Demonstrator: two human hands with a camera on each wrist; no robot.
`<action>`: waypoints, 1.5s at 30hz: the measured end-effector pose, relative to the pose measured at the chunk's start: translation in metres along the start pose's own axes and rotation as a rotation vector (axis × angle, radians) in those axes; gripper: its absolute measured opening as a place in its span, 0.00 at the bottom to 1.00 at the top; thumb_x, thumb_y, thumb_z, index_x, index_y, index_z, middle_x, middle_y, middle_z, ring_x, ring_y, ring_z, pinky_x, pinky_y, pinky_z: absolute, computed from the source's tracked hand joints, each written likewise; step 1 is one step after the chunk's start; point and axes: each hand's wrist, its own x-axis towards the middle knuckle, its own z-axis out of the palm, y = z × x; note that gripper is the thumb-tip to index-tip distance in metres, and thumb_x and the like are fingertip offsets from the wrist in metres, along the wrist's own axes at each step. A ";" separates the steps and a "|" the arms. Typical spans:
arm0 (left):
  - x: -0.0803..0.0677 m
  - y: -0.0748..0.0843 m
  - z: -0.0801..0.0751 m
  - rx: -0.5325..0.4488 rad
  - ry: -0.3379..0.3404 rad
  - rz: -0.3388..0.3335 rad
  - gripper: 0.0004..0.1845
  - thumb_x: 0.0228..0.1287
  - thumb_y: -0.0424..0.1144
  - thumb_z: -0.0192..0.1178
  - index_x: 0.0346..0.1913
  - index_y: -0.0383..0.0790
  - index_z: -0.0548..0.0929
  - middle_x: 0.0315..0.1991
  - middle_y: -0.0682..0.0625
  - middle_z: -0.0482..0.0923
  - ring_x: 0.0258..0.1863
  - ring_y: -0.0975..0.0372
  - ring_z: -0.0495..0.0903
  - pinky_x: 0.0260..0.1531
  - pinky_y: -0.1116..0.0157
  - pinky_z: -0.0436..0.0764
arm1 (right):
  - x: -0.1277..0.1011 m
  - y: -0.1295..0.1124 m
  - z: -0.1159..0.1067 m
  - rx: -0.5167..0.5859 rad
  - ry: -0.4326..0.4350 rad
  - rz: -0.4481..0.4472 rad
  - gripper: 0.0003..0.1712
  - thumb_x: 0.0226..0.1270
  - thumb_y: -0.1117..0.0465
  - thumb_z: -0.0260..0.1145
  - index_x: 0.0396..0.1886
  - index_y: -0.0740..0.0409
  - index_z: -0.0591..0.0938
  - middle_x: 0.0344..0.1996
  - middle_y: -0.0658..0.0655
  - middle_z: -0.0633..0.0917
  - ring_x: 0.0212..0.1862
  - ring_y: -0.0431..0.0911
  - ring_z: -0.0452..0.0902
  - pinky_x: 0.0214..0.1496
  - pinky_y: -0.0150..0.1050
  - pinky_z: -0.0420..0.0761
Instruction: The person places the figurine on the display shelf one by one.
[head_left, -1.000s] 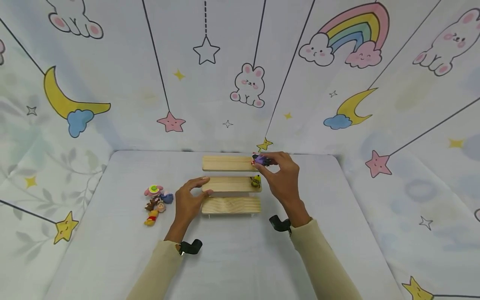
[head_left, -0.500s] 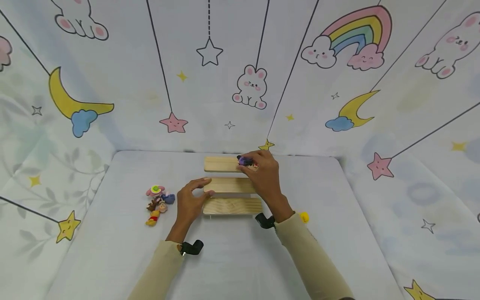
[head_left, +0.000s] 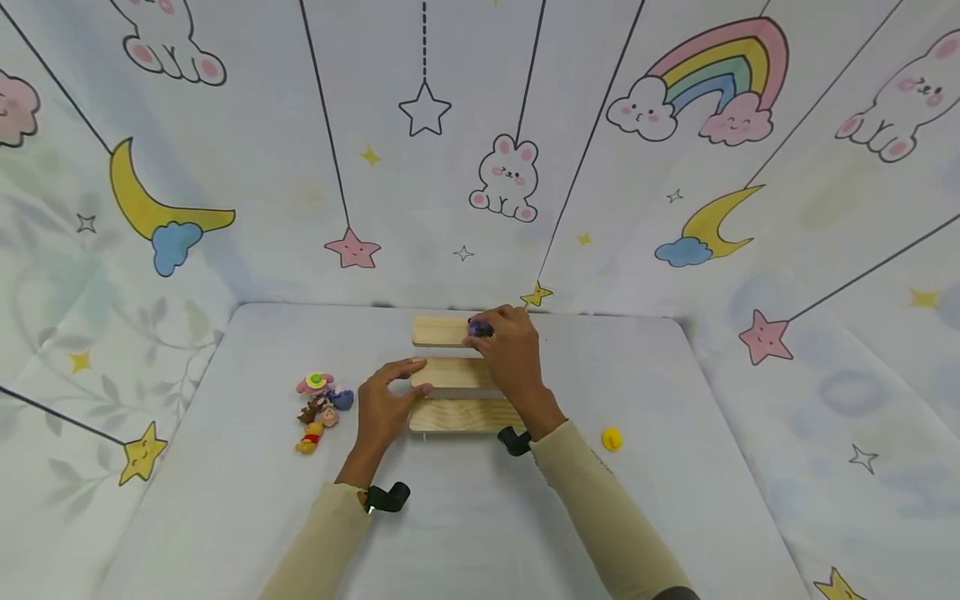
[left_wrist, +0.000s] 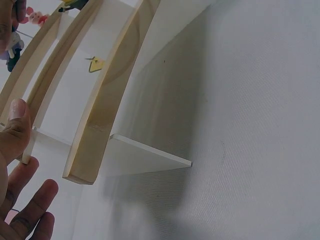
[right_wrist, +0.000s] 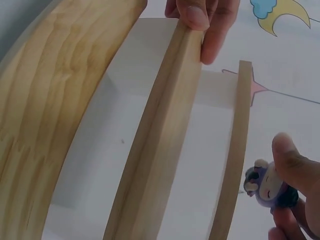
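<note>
A three-step wooden display rack with a top plank point(head_left: 438, 331), a middle plank point(head_left: 453, 373) and a bottom plank point(head_left: 457, 415) stands on the white table. My left hand point(head_left: 384, 404) grips the left end of the middle plank, thumb on one face and fingers on the other. Between thumb and fingers of my right hand point(head_left: 513, 354) is a small purple-and-black toy figurine point(right_wrist: 267, 185), held at the top plank. In the left wrist view a pink-and-red figurine point(left_wrist: 37, 18) stands by the top plank and a yellow-and-black figurine point(left_wrist: 75, 4) on the middle one; my right hand hides both in the head view.
Several small toy figurines lie in a cluster left of the rack, among them a yellow bear in red point(head_left: 309, 437) and a blue one point(head_left: 342, 399). A round yellow piece point(head_left: 612, 439) lies to the right of my right forearm. A printed cloth backdrop point(head_left: 285, 167) rises behind.
My right hand has moved left along the top plank with the purple figurine. Its forearm has uncovered the round yellow piece. The left hand keeps its grip on the middle plank.
</note>
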 end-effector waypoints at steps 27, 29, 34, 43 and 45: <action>-0.001 0.002 -0.001 -0.005 0.008 0.008 0.24 0.57 0.45 0.79 0.59 0.54 0.91 0.62 0.52 0.88 0.58 0.53 0.86 0.69 0.48 0.78 | 0.005 -0.004 0.003 -0.031 -0.124 0.089 0.23 0.57 0.60 0.84 0.54 0.53 0.91 0.50 0.59 0.90 0.51 0.55 0.84 0.57 0.51 0.87; -0.001 0.002 -0.001 -0.006 0.009 0.010 0.24 0.57 0.45 0.80 0.59 0.54 0.91 0.62 0.52 0.88 0.58 0.53 0.86 0.69 0.48 0.78 | 0.005 -0.003 0.003 -0.020 -0.125 0.089 0.22 0.58 0.61 0.84 0.54 0.53 0.92 0.49 0.59 0.90 0.51 0.55 0.84 0.56 0.52 0.87; -0.001 0.001 0.000 -0.011 0.014 0.018 0.25 0.56 0.45 0.80 0.59 0.54 0.91 0.61 0.52 0.88 0.57 0.53 0.86 0.68 0.48 0.78 | 0.005 -0.003 0.004 -0.014 -0.125 0.091 0.22 0.58 0.60 0.84 0.53 0.53 0.92 0.49 0.59 0.90 0.50 0.55 0.84 0.55 0.52 0.87; -0.001 0.001 0.000 -0.013 0.013 0.015 0.24 0.57 0.44 0.80 0.58 0.54 0.91 0.61 0.52 0.88 0.58 0.54 0.86 0.68 0.48 0.78 | 0.005 -0.002 0.002 -0.037 -0.118 0.064 0.24 0.58 0.55 0.83 0.55 0.52 0.91 0.50 0.58 0.89 0.53 0.54 0.84 0.59 0.51 0.86; -0.001 0.001 0.000 -0.015 0.011 0.012 0.24 0.57 0.44 0.80 0.58 0.54 0.91 0.61 0.52 0.88 0.58 0.53 0.86 0.68 0.48 0.78 | 0.004 -0.001 -0.001 -0.020 -0.087 0.041 0.24 0.57 0.55 0.84 0.54 0.52 0.92 0.50 0.58 0.89 0.52 0.54 0.84 0.58 0.50 0.86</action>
